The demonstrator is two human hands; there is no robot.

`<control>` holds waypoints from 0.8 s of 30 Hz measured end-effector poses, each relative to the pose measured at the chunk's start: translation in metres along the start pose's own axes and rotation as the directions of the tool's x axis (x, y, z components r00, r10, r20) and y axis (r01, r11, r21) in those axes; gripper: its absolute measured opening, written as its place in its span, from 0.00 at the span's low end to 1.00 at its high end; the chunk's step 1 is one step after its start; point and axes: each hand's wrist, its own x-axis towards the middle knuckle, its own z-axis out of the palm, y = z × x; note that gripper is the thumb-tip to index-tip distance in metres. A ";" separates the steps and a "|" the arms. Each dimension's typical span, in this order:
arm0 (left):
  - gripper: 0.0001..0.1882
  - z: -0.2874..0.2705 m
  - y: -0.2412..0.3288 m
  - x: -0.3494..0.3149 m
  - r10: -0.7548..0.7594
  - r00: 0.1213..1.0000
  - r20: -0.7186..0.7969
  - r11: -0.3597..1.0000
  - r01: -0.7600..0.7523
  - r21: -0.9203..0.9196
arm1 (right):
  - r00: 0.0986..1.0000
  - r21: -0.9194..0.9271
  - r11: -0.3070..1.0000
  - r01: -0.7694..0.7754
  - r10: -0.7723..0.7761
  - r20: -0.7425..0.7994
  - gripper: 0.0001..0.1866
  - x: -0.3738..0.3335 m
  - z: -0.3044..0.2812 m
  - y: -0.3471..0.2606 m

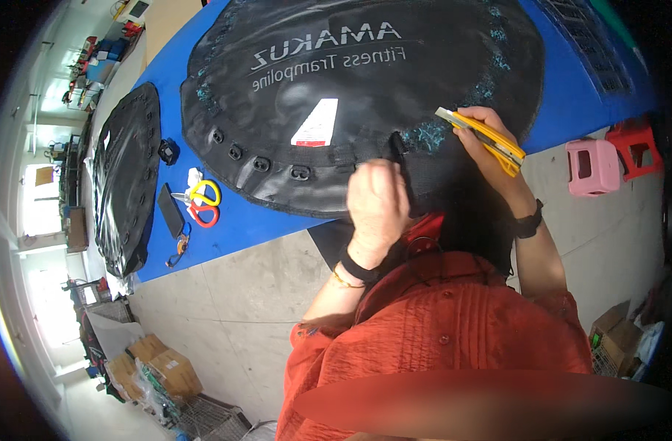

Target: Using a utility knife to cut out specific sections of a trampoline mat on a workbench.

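A person's right hand, at two o'clock, grips a yellow utility knife over a large round black mat, which spreads across twelve o'clock on a blue table. The left hand, fingers curled, is near the centre, at the mat's near edge. Scissors with red and yellow handles lie at nine o'clock; a pink stool stands toward three, cardboard boxes at eight.

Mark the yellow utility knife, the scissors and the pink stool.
Yellow utility knife [487, 138]: head view, middle of the body.
Scissors [192, 198]: head view, where the handles meet.
Pink stool [605, 167]: head view, solid part right of its opening.
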 end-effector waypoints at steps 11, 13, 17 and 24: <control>0.16 -0.025 -0.005 0.037 -0.025 0.997 -0.075 0.799 0.065 0.598 | 0.999 0.008 0.999 0.038 -0.038 0.004 0.13 0.001 -0.001 -0.004; 0.17 -0.022 0.003 0.038 -0.052 0.998 -0.048 0.870 0.069 0.488 | 0.998 0.009 0.998 0.058 -0.058 -0.002 0.13 0.001 -0.001 -0.003; 0.14 -0.009 0.016 0.047 -0.179 0.982 0.055 0.982 0.175 0.067 | 0.990 -0.033 0.989 0.144 -0.143 0.005 0.14 0.003 -0.002 -0.001; 0.14 0.012 0.002 0.041 -0.292 0.949 0.115 0.956 0.289 0.044 | 0.984 -0.022 0.985 0.174 -0.173 0.033 0.14 0.003 -0.005 -0.002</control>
